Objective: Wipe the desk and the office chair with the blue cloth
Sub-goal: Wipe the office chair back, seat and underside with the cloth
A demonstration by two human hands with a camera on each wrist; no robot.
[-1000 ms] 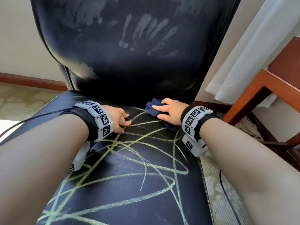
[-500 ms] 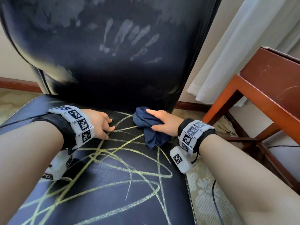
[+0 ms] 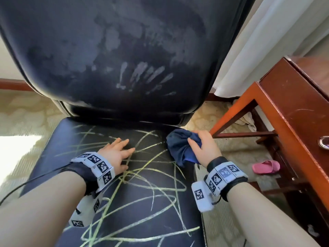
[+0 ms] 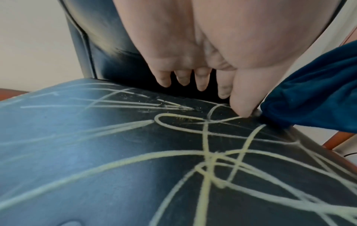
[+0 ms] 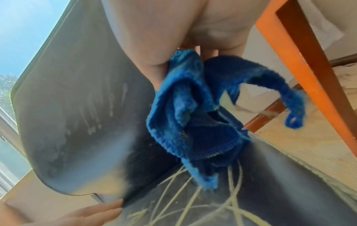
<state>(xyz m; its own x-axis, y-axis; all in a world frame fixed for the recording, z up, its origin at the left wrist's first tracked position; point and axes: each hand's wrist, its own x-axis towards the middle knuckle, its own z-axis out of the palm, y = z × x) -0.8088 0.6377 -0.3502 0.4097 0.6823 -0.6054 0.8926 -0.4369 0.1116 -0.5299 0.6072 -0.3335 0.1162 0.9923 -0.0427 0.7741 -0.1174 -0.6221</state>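
My left hand (image 3: pixel 116 153) had uncurled — fingers now flat on the office chair (image 3: pixel 135 202) seat. My right hand (image 3: pixel 203 148) gripped the blue cloth (image 3: pixel 179 148) — dark, crumpled, hem dangling — at the seat's far right corner, among yellow scribbles (image 3: pixel 142 177).

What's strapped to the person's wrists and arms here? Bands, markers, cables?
Both forearms are bare, no sleeves. Behind the left hand and the right hand sits a black wrist strap carrying a band of white blocks printed with black square fiducial tags. A white boxy camera module, also tagged, hangs under each wrist. A thin black cable trails back from the left strap.
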